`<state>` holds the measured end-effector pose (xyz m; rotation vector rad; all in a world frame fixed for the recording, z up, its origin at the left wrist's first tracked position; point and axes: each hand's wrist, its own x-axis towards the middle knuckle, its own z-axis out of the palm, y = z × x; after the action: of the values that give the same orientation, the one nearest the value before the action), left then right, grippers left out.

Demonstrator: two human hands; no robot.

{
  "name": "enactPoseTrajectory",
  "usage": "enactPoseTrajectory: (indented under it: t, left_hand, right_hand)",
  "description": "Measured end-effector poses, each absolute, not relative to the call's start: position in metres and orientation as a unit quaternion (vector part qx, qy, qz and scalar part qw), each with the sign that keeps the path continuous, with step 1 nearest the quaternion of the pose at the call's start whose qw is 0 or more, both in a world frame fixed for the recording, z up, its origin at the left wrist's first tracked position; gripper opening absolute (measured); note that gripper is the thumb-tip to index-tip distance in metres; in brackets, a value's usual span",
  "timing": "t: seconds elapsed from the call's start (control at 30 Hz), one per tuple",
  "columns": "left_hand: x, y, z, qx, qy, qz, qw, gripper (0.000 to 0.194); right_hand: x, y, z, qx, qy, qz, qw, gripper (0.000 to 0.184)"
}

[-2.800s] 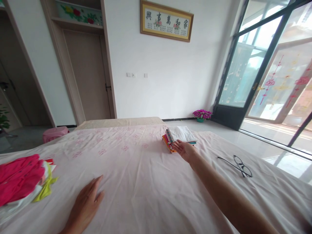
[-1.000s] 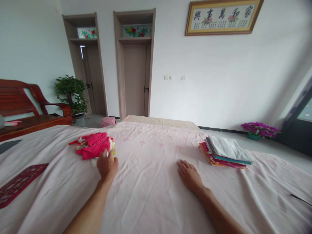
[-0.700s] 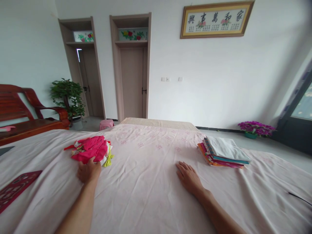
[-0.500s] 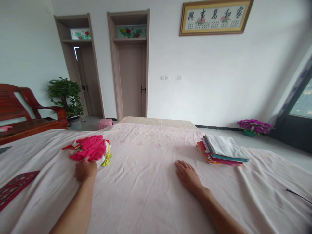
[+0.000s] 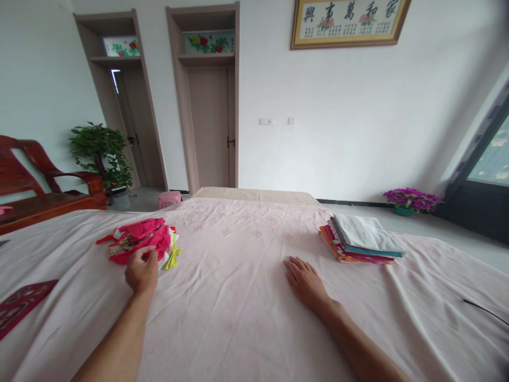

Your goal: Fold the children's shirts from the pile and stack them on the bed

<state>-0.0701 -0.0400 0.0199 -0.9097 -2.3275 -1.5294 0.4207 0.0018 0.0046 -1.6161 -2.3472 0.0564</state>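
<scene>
On the left of the bed lies a loose heap of clothes, topped by a bright pink cloth [image 5: 137, 232]. My left hand [image 5: 142, 270] is at the heap's near edge, thumb and fingers pinched on the pink cloth. A yellow-green piece of cloth [image 5: 172, 258] pokes out at the heap's right side, with white cloth beside it. My right hand [image 5: 306, 278] rests palm down on the pale pink sheet [image 5: 222, 313], fingers stretched out and holding nothing. Beyond it, to the right, sits a stack of folded fabrics with a white folded cloth [image 5: 368, 233] on top.
A dark red printed item [image 5: 26, 305] lies on the sheet at far left. At right runs a thin black cord [image 5: 485, 311]. Past the bed stand a pink stool [image 5: 170, 199], a wooden bench [image 5: 51, 185], a potted plant [image 5: 101, 159] and purple flowers [image 5: 412, 200].
My left hand has risen slightly and shifted to the right over the heap's near edge, its fingers now pinching the pink cloth. My right hand stays flat. The view has shifted a little.
</scene>
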Motion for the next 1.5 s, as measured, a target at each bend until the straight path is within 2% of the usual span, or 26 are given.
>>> enactPoseTrajectory:
  t: [0.17, 0.27, 0.4, 0.47, 0.53, 0.73, 0.8, 0.87, 1.0, 1.17, 1.37, 1.5]
  left_hand:
    - [-0.009, -0.033, 0.031, -0.433, -0.676, -0.593, 0.059, 0.024]
    - [0.053, -0.046, 0.042, -0.53, -0.58, -0.618, -0.014, 0.018]
    - [0.129, -0.073, 0.046, -0.698, -0.448, -0.524, -0.194, 0.022]
    - [0.149, -0.08, 0.043, -0.746, -0.413, -0.475, -0.219, 0.028]
    - [0.151, -0.079, 0.037, -0.759, -0.427, -0.461, -0.172, 0.029]
    - [0.106, -0.056, 0.022, -0.708, -0.595, -0.373, 0.078, 0.036]
    - [0.091, -0.052, 0.02, -0.679, -0.644, -0.338, 0.098, 0.038]
    - [0.08, -0.048, 0.019, -0.665, -0.673, -0.314, 0.079, 0.032]
    - [0.068, -0.042, 0.019, -0.634, -0.704, -0.319, 0.004, 0.025]
    - [0.066, -0.038, 0.017, -0.54, -0.686, -0.472, -0.122, 0.031]
    - [0.092, -0.042, 0.025, -0.39, -0.505, -0.673, -0.374, 0.026]
    - [0.122, -0.055, 0.039, -0.305, -0.368, -0.691, -0.543, 0.027]
  right_hand:
    - [0.419, 0.0, 0.007, -0.565, -0.811, 0.027, 0.153, 0.047]
    - [0.419, -0.002, 0.009, -0.563, -0.811, 0.026, 0.154, 0.047]
    - [0.42, -0.005, 0.013, -0.552, -0.818, 0.029, 0.16, 0.045]
    - [0.42, -0.007, 0.014, -0.543, -0.822, 0.031, 0.169, 0.044]
    - [0.421, -0.009, 0.015, -0.534, -0.826, 0.032, 0.179, 0.043]
    - [0.42, -0.013, 0.02, -0.516, -0.833, 0.031, 0.195, 0.04]
    - [0.42, -0.013, 0.021, -0.516, -0.834, 0.029, 0.195, 0.04]
    - [0.42, -0.013, 0.021, -0.516, -0.833, 0.028, 0.196, 0.04]
    - [0.42, -0.012, 0.02, -0.518, -0.832, 0.03, 0.199, 0.039]
    - [0.42, -0.012, 0.018, -0.498, -0.838, 0.033, 0.219, 0.038]
    - [0.415, -0.02, 0.025, -0.436, -0.863, 0.058, 0.248, 0.036]
    - [0.406, -0.034, 0.035, -0.406, -0.872, 0.104, 0.252, 0.039]
